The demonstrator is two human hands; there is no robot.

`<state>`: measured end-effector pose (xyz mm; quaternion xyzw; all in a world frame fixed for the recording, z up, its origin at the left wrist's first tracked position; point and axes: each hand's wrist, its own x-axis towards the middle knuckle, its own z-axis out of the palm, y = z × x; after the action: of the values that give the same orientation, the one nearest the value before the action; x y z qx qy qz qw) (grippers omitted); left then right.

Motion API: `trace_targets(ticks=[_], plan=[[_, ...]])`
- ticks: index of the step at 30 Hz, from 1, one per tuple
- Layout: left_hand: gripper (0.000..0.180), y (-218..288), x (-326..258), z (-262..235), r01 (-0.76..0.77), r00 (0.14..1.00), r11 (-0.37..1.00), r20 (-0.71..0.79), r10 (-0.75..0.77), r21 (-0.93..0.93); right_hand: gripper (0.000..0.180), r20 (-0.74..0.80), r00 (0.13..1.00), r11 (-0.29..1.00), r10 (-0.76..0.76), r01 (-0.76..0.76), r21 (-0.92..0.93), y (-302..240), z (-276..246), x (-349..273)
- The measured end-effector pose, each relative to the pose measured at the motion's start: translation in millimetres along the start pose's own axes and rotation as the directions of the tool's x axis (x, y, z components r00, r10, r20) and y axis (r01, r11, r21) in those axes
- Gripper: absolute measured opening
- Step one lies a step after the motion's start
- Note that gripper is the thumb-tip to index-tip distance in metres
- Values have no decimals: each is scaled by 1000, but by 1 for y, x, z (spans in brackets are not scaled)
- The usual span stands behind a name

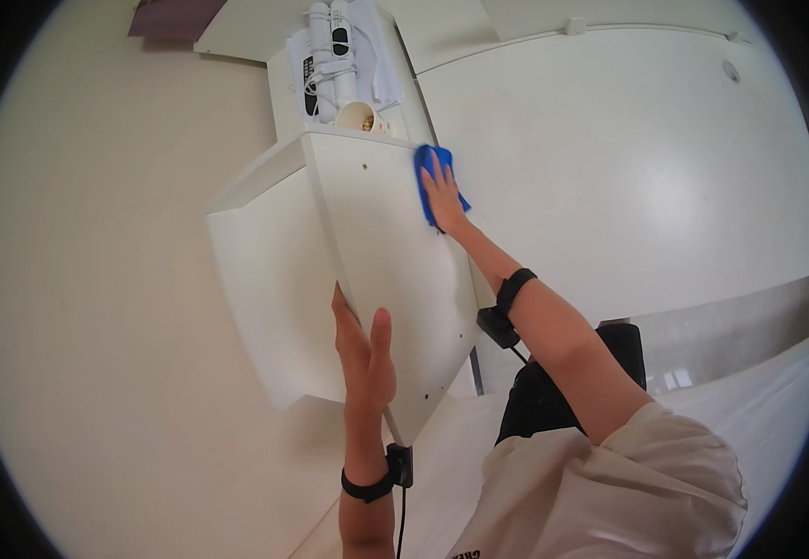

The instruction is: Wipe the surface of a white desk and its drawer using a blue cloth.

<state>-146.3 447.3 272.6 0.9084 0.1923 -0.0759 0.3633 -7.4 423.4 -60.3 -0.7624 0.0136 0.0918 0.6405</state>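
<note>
A white shelf unit stands in the middle, its broad side panel turned toward me. Along the panel's near left edge is my left hand, thumb on the broad face and fingers reaching to the other side of the edge. My right hand lies with fingers stretched over a blue cloth, pressing it against the panel near its far right edge. The palm and fingers hide part of the cloth.
Behind the panel, a cup, white rolled devices with cords and papers rest on a white surface. A large white tabletop extends to the right. A black seat is beside my right arm. A beige wall is at left.
</note>
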Motion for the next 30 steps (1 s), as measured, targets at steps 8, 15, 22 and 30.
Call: trace_targets(ticks=[8, 15, 22, 30], plan=[[72, -3, 1, -2, -15, 1000, 1000, 23, 16, -26, 66, -41, 999, 991, -6, 11, 130, -110, -23, -47], [72, -4, 0, -2, -74, 997, 997, 14, 74, -33, 67, -74, 963, 952, -258, 267, 152, -244, -57, -49], [70, 3, 0, -3, -27, 999, 999, 21, 28, -43, 65, -107, 989, 973, -98, 118, 196, -171, -34, -6], [72, 0, 0, -2, -24, 1000, 998, 19, 25, -56, 69, 5, 996, 995, 85, -85, -50, 10, 10, 34]])
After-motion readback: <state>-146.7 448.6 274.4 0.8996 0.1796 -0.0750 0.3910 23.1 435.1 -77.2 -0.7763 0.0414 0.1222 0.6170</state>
